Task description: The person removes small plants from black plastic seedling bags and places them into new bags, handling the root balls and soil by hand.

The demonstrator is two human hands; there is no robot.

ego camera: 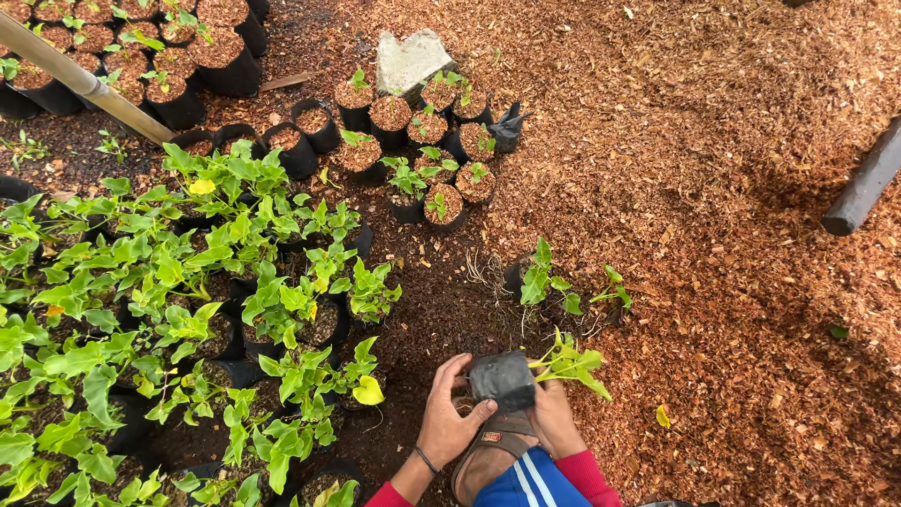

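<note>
Both hands, the left hand (449,420) and right hand (554,413), clasp a small black nursery bag (502,379) tipped sideways above the person's knee, so its leafy seedling (569,362) could snap or soil spill out.

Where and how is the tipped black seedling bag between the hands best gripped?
Around its soft black body, one palm on each side, as the left hand and right hand hold it. The bag lies on its side with the seedling pointing right, so come from the base and flanks, clear of stem and leaves.
</note>
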